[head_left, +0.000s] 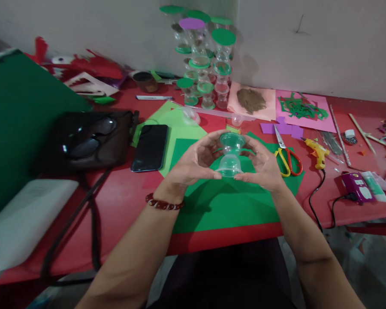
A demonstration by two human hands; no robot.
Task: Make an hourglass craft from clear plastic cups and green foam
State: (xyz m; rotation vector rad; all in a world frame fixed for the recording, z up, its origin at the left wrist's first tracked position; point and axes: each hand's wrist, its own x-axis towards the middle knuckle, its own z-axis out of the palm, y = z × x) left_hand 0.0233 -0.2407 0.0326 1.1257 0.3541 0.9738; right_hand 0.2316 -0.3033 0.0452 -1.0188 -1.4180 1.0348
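Observation:
Two clear plastic cups [230, 155], joined base to base in an hourglass shape, are held between my hands above a green sheet [231, 210]. My left hand [197, 161] grips them from the left, its thumb at the lower rim and its fingers by the upper rim. From the right, my right hand [262, 165] holds the same cups in a similar way. Scissors [286, 156] with yellow and red handles lie just right of my right hand. A black phone [150, 148] rests left of my left hand.
Stacked cups with green and purple discs [223, 38] stand against the wall. Brown grains [251, 101] and green paper strips [300, 107] lie on pink sheets. At right are a yellow glue gun [317, 152] and its cord; at left, a black bag [93, 150] with straps.

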